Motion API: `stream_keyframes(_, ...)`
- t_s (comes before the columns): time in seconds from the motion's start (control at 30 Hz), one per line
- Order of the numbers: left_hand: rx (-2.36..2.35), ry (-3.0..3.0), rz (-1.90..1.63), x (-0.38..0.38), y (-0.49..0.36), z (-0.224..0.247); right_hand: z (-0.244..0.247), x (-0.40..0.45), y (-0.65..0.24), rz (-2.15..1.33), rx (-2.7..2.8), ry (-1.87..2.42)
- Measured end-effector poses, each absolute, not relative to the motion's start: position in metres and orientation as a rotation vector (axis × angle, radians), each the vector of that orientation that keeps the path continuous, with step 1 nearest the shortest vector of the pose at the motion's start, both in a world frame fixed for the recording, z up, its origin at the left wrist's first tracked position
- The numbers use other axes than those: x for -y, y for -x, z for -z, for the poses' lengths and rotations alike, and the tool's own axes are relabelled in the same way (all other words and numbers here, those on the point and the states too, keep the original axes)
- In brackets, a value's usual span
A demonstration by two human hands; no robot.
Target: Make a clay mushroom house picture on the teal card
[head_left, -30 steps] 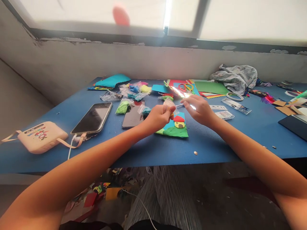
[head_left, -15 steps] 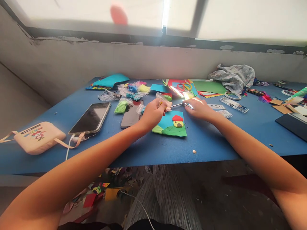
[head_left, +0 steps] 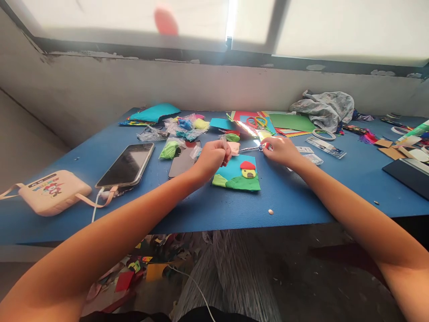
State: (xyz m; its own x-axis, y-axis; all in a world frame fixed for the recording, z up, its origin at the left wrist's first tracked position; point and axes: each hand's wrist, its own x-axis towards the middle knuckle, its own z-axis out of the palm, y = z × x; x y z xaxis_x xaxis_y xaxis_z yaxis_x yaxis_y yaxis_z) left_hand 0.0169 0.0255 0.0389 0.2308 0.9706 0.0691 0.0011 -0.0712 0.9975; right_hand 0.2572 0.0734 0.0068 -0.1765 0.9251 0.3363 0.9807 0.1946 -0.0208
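Observation:
My left hand point(head_left: 212, 158) is closed, with a scrap of clear plastic point(head_left: 224, 143) sticking up from its fingers. Just right of it lies a pale pink block point(head_left: 235, 149). My right hand point(head_left: 281, 151) has its fingers curled at one end of a thin shiny metal tool point(head_left: 250, 148), whose exact kind I cannot make out. Below and between both hands is a blue card point(head_left: 231, 164) with green hills and a small yellow house point(head_left: 248, 172) under a red roof. My left hand partly covers this card's left side.
A phone point(head_left: 126, 164) and a pink case point(head_left: 55, 192) lie on the left of the blue table point(head_left: 214, 210). Bagged clay point(head_left: 170, 149), scissors point(head_left: 257, 122), coloured sheets point(head_left: 291, 121) and a tape roll point(head_left: 324, 134) sit farther back. A small shell-like piece point(head_left: 271, 212) lies near the front edge.
My right hand has shifted slightly right, its fingers more curled at the metal tool. My left hand has turned a little, and the pale pink block beside it shows more clearly.

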Motion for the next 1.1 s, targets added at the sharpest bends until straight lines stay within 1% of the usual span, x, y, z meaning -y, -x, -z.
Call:
stream_keyframes(0.43,-1.009,-1.398,-1.002,-0.027,-0.016,-0.036,-0.004,-0.078,-0.268,0.338,2.055,1.934)
stream_keyframes(0.7,-1.018,-1.42,-0.952,-0.027,-0.016,-0.036,-0.009,-0.077,-0.27,0.248,2.034,1.983)
stream_keyframes(0.9,-1.014,-1.429,-0.835,-0.026,-0.02,-0.035,-0.008,-0.076,-0.259,0.099,2.122,1.886)
stream_keyframes(1.1,-0.986,-1.52,-0.744,-0.023,-0.018,-0.039,-0.009,-0.07,-0.249,0.025,2.191,1.764)
